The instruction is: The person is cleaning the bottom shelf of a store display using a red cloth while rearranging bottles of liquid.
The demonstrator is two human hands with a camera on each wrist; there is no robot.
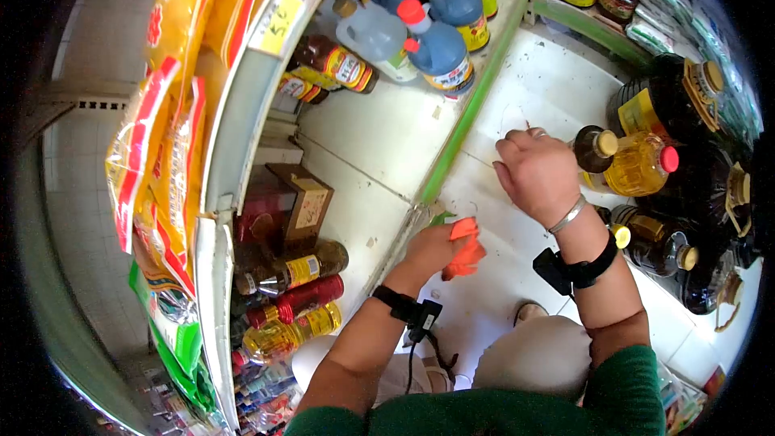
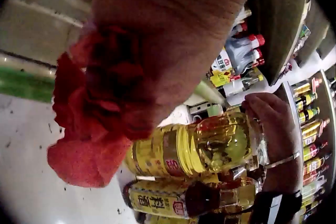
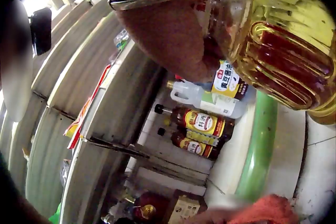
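Cloth [image 1: 466,249]: in the head view, sticking out orange-red from the left hand, over the white surface [image 1: 494,194] beside the green edge [image 1: 452,149].
Left hand [image 1: 429,252]: gripping the cloth, its fingers curling round it.
Right hand [image 1: 537,171]: hanging over the white surface with its fingers bending inward, near the dark bottle [image 1: 596,149] and the oil bottle [image 1: 638,168]; whether it is pinching anything, one cannot tell.
Work in hand: seemingly handling the cloth close to the bottles, with no wiping contact showing clearly.

Cloth, left wrist view: bunching under the left hand [image 2: 173,35], one lobe [image 2: 89,163] spreading over the speckled white surface.
Bottles: lining up side by side, the oil bottle [image 2: 226,140] lying nearer the hand in view than the wine bottle [image 2: 163,198].
Right hand, beyond: showing close by the oil bottle's top, contact remaining unclear.

Right hand, right wrist view [image 3: 168,35]: hiding its fingertips behind the oil bottle's neck end [image 3: 289,45], so a grasp is going unconfirmed.
Cloth, lower edge: showing in part [image 3: 265,211], near the green edge.
Next move: calling, as a judgement, for a firm hold on the cloth and care around the bottles.
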